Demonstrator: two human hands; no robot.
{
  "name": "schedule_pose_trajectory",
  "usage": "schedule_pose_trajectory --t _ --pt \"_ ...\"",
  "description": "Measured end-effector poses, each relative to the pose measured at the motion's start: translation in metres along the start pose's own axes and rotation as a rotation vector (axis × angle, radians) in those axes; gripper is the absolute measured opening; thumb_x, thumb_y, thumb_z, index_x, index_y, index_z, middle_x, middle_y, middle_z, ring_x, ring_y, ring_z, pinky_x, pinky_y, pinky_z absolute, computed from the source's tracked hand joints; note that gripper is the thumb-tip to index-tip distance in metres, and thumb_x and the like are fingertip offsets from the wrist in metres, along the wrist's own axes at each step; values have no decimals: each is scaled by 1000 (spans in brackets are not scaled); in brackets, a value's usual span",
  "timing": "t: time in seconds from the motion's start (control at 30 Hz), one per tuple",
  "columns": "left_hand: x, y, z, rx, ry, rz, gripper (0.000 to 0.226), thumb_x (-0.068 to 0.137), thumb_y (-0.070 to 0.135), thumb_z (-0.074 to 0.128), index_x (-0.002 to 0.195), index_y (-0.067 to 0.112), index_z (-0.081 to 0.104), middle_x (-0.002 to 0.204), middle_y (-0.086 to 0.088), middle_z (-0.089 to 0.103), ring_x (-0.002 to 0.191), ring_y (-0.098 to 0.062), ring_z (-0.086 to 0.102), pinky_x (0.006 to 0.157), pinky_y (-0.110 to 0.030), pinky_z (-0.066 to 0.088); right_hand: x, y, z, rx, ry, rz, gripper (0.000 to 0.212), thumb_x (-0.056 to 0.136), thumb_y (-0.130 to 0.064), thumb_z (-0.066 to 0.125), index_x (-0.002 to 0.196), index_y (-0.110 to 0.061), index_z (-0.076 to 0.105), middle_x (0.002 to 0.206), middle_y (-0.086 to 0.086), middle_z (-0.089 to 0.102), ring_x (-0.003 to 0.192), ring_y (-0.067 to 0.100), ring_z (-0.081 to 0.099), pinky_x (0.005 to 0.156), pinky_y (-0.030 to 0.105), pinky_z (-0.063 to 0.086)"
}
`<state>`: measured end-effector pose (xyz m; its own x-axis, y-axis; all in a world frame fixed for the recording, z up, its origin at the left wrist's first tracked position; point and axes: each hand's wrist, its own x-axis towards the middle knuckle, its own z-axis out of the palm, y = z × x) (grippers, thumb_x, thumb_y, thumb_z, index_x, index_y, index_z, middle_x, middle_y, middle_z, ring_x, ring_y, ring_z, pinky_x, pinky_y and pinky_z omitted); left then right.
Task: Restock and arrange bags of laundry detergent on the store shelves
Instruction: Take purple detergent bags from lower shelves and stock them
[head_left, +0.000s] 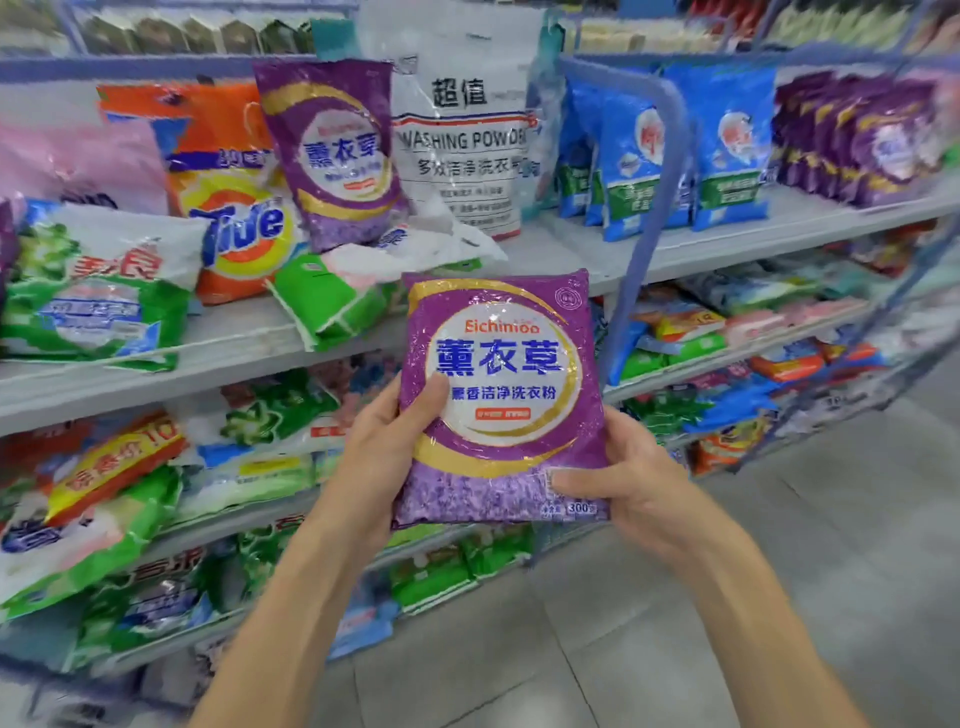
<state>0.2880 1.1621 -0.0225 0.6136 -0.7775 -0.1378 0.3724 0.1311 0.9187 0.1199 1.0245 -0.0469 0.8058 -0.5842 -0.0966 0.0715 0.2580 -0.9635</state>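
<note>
- While both hands hold it upright in the centre of the frame, the purple detergent bag (501, 395) faces the camera, in front of the shelf edges.
- The left hand (387, 447) grips the bag's left edge, thumb curled onto the front beside the white label.
- The right hand (623, 483) pinches the lower right corner, thumb laid across the front near the bottom.
- A matching purple bag (332, 156) stands tilted on the upper shelf (727, 244), upper centre-left of the frame, between an orange Tide bag (234, 218) and a white washing powder bag (462, 140).
- Blue bags (675, 150) stand upright at the upper right, with a row of purple bags (862, 135) beyond them.
- A green-and-white bag (93, 291) lies at the left edge.
- Grey floor tiles (779, 571) fill the lower right.
</note>
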Motion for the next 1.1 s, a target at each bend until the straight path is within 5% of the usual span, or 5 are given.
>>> schedule_pose_trajectory --t 0.4,0.5,0.63,0.87,1.1 --pt "80 -48 191 20 -272 -89 33 93 25 63 124 17 66 112 -8 77 98 -26 76 76 -35 63 -24 -55 -173 23 284 -123 55 73 -1 75 127 -1 64 123 16 72 115 29 69 95 32 57" --pt "111 -60 234 33 -325 -97 30 94 22 63 125 19 66 113 -8 77 100 -27 75 81 -38 63 -12 -74 -212 54 381 -95 39 84 -20 78 121 -8 68 117 11 76 109 27 72 101 44 55" --pt "160 -76 294 42 -396 -98 32 96 18 62 127 22 64 115 -6 76 103 -27 75 84 -41 63 17 -104 -272 157 482 -86 42 88 -40 61 119 -13 71 114 9 77 102 24 75 88 39 62" --pt "253 -94 415 24 -472 -157 36 84 26 67 120 20 70 114 -9 77 99 -26 76 81 -39 63 64 -158 -384 317 626 -117 30 99 -30 56 109 -10 76 105 13 78 90 25 77 74 38 65" --pt "307 -120 525 30 -568 -246 24 97 32 60 119 26 68 110 -7 78 95 -26 77 70 -40 64 76 -190 -495 341 702 -125 34 102 -34 55 120 -12 73 114 13 76 103 29 75 86 44 62"
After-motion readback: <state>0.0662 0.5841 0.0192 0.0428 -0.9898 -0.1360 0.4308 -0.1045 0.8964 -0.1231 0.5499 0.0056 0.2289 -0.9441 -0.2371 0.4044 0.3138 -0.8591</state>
